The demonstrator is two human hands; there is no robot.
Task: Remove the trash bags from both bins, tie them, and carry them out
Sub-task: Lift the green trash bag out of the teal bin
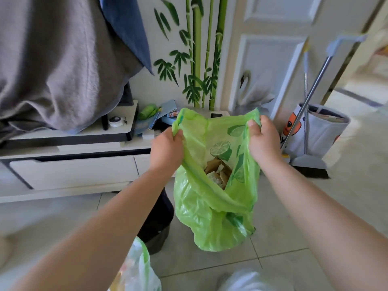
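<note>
A green trash bag (210, 208) printed with lime slices hangs in the air above the tiled floor, its mouth held wide. Brown and pale scraps show inside it. My left hand (167, 150) grips the bag's left rim and my right hand (263, 139) grips the right rim. A dark bin (158, 219) stands on the floor just left of the bag, partly hidden behind my left forearm. A second green bag (139, 269) with rubbish in it sits at the bottom edge, under my left arm.
A low white cabinet (73, 171) runs along the left, with grey cloth (56, 66) draped above it. A broom and dustpan (308, 160) lean by the white door (273, 59), next to a printed fabric basket (321, 131). Open tiled floor lies to the right.
</note>
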